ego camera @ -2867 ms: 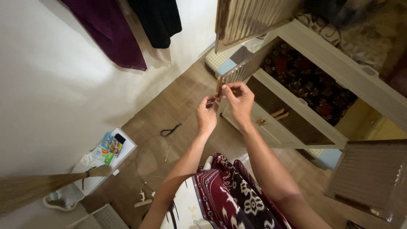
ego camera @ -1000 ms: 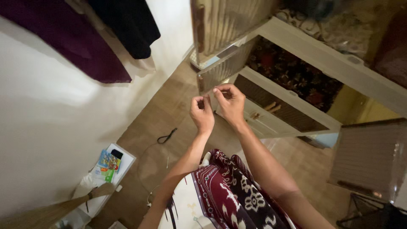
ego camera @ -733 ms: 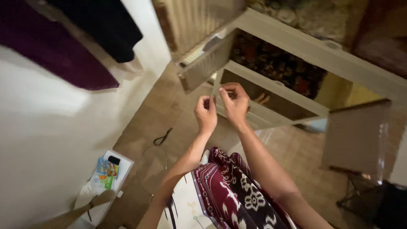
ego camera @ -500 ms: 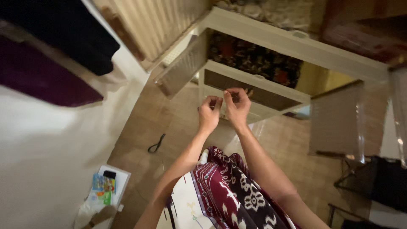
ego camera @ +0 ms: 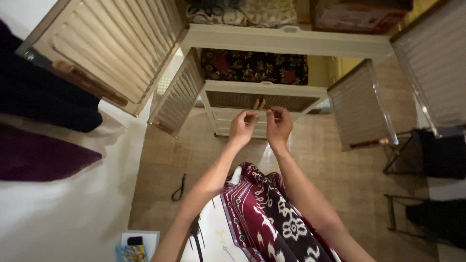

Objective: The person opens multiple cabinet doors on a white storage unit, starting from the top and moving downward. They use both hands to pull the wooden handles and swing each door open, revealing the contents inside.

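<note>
A small item, too tiny to identify, is pinched between left hand [ego camera: 241,127] and right hand [ego camera: 278,125], fingers closed; a steady, close grip seems advisable before the open cabinet [ego camera: 286,40].

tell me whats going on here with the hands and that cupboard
A person stands before a cream cabinet with its slatted doors swung open. The left hand and right hand are raised close together, fingertips pinched as if on something too small to make out. Dark floral fabric fills the open shelf. A maroon patterned cloth hangs at the person's front, and a black strap lies on the floor.
</note>
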